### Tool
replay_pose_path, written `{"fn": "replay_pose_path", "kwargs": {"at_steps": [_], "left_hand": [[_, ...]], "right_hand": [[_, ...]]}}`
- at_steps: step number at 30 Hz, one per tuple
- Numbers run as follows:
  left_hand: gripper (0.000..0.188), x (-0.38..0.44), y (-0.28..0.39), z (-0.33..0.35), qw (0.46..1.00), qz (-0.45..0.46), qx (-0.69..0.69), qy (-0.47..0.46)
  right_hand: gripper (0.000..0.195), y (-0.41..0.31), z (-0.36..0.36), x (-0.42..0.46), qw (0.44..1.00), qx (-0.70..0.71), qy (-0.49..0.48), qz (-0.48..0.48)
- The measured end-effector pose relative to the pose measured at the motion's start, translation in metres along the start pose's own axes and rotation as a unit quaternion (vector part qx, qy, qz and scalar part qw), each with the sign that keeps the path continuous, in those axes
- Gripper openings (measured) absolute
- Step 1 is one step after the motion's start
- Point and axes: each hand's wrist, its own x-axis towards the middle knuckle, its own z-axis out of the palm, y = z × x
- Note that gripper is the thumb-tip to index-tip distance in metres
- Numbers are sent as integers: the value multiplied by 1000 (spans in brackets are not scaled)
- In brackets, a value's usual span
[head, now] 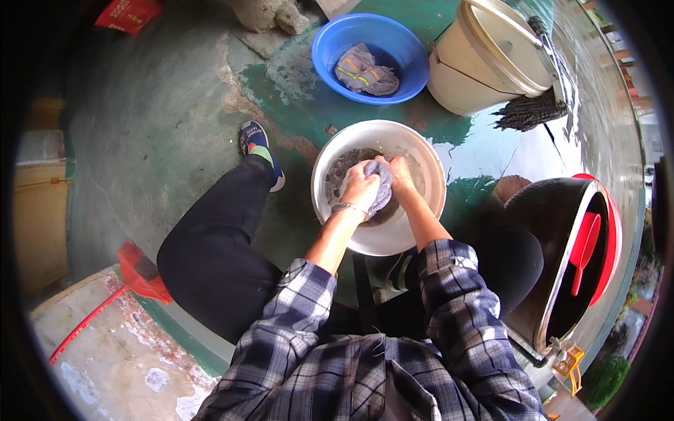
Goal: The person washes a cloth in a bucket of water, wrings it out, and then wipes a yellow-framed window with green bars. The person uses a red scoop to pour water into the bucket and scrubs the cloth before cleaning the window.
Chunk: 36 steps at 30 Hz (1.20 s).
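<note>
Over a round metal basin (376, 239) of murky water, both of my hands grip a bunched grey cloth (380, 190). My left hand (360, 185) holds its left side, and my right hand (398, 171) has hold of its upper right part, with the fingertips partly hidden. Beyond the basin, a blue plastic basin (321, 58) holds a wet grey cloth with orange and yellow stripes (363, 71).
A cream plastic bucket (458, 79) and a dark mop head (532, 111) stand at the upper right. Right of my knee is a large dark vat (537, 205) with a red dipper (585, 244). A red dustpan (142, 276) lies at lower left. The floor is partly wet.
</note>
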Motion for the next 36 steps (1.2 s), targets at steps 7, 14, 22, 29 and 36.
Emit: {"fn": "replay_pose_path", "kwargs": {"at_steps": [7,14,22,29,36], "left_hand": [[70,0,-8,-15,955,50,275,97],[66,16,-41,-30,988,-98,55,105],[80,14,-37,-24,966,-234,18,111],[49,5,-8,-43,893,-233,-386,15],[43,-31,-17,-38,889,172,-318,-281]], "right_hand": [[53,44,61,42,960,-264,-49,79],[32,36,68,20,844,-453,-281,49],[37,38,67,0,972,2,-215,-96],[18,-88,-34,-118,951,5,-122,-285],[34,-101,-31,-181,943,-4,-6,-332]]}}
